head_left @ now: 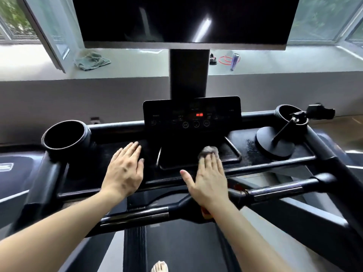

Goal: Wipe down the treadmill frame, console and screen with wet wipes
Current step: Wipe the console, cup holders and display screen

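Wipe (209, 151) lies pressed under flat right hand (211, 181) on console (231, 154).

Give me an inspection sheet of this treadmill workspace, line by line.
Surface: black console tray, pale streaks right of centre.
Job's things: grey wipe under the right fingertips; control panel shows a red readout; screen dark.
Clutter: disc-base stand on the tray's right end, its arm leaning over the right cup holder.
Hands: left hand flat on the tray, holding nothing; right hand flat, pressing the wipe.
Cables: nothing seen.
Surroundings: window sill with a crumpled cloth, purple bottle and red ring.
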